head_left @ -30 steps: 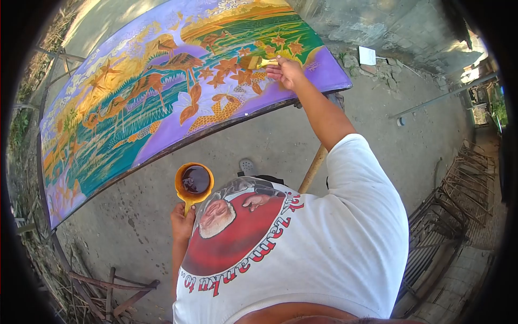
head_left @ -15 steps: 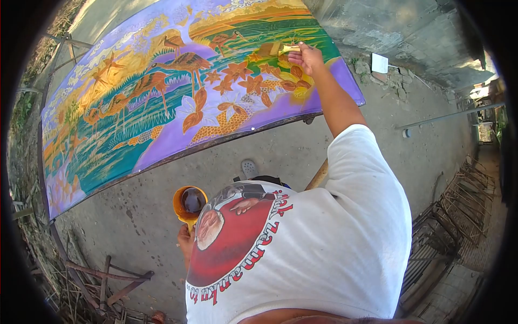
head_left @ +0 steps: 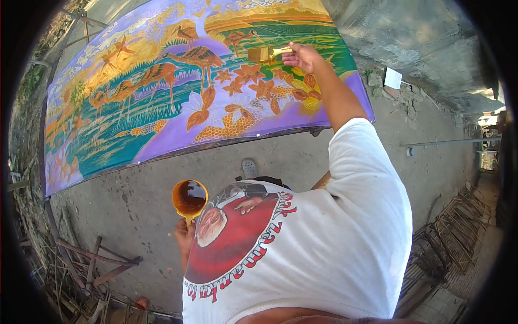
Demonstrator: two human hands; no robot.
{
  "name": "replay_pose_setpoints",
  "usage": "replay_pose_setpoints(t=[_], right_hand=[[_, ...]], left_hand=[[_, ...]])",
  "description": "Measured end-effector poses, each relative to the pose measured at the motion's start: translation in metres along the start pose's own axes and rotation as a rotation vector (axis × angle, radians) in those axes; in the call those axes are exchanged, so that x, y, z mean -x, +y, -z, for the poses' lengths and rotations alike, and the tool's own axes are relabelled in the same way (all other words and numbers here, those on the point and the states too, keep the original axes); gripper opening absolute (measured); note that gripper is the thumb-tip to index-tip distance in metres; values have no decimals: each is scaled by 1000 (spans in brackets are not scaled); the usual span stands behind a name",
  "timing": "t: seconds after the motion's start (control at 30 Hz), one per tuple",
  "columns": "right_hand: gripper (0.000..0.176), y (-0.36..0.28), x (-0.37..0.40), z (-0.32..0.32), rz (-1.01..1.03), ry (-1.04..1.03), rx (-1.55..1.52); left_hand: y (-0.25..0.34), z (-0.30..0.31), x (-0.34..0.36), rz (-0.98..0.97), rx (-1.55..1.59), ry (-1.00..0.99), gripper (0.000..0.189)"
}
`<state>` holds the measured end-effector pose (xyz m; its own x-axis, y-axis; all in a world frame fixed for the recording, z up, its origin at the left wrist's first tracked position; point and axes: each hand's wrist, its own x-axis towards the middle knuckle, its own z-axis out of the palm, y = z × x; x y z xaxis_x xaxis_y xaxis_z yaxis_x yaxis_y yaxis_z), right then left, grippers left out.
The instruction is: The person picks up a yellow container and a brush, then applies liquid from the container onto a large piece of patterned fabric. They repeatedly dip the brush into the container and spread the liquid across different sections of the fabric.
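My right hand (head_left: 303, 57) is closed around the pale handle of a wide brush (head_left: 260, 54), whose broad yellow-brown head lies over the green upper right part of a painted cloth (head_left: 221, 89). The cloth shows long-legged birds, orange flowers, teal water and purple areas. Low at my left side, my left hand (head_left: 185, 232) grips the handle of a yellow dipper (head_left: 176, 195). Dark reddish-brown liquid sits inside the dipper, its mouth facing up. Part of my left hand is hidden behind my shirt.
A dark frame rail (head_left: 216, 144) runs along the cloth's near edge. Wooden supports (head_left: 102, 264) stand at lower left. Beyond the cloth's right end lie a white square panel (head_left: 393, 78) and rubble. Sticks (head_left: 453, 227) are piled at right on the concrete ground.
The brush in my right hand has moved left over the cloth, toward the birds. My left hand still holds the dipper, which is tilted slightly differently. The view has shifted a little.
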<state>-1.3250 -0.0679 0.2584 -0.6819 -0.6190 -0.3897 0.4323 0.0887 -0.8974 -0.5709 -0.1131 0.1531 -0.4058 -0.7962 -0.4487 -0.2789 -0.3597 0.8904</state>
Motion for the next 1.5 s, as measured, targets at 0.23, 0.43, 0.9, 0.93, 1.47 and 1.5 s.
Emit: replay_pose_setpoints(t=[0.23,0.43,0.9,0.93,1.47,1.5], right_hand=[[37,-11,-37,-11,-13,-118,105],[40,-33,-39,1,-130,-314,332],[36,-10,-55,-26,107,34,31],[36,-14,-47,-26,69,36,80],[37,6,41,14,-91,-81,110],[36,8,40,11,-62,-74,101]], left_hand=[[42,-25,20,24,-80,37,19],[11,-12,14,-63,-131,-22,18],[40,-29,18,-35,-132,-9,21],[40,-28,18,-45,-110,21,21],[3,-10,6,-52,-59,-66,19],[-1,-11,3,-15,-52,-48,19]])
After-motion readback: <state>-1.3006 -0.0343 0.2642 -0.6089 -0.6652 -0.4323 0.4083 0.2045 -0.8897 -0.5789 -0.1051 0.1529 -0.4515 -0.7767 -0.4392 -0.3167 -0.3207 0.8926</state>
